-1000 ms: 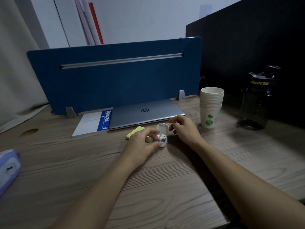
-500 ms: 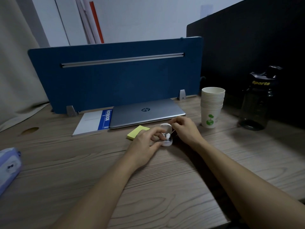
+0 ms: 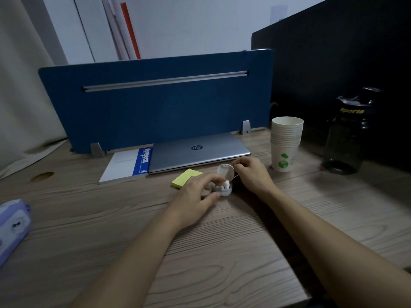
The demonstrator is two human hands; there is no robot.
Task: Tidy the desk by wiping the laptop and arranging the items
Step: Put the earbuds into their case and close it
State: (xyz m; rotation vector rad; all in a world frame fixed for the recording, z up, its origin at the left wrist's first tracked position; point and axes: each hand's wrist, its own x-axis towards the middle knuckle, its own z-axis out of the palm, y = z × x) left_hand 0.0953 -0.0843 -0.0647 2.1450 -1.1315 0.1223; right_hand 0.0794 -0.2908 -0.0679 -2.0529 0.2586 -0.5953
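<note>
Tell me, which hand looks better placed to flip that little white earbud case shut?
Probably the right hand: its fingertips already sit by the raised lid of the earbud case. The left hand is steadying the case's base beside the yellow sticky notes.

Both hands [image 3: 253, 172] at open earbud case [image 3: 225, 182], laptop [image 3: 195, 152] behind

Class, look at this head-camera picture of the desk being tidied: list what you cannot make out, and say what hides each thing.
- Earbud case, head view: the left hand covers its left half, so a second earbud cannot be confirmed.
- Purple pack: cut off by the left edge.
- Sports bottle: too dark against the black partition to judge its contents.
- Right hand: whatever its fingertips pinch is too small to identify.
</note>
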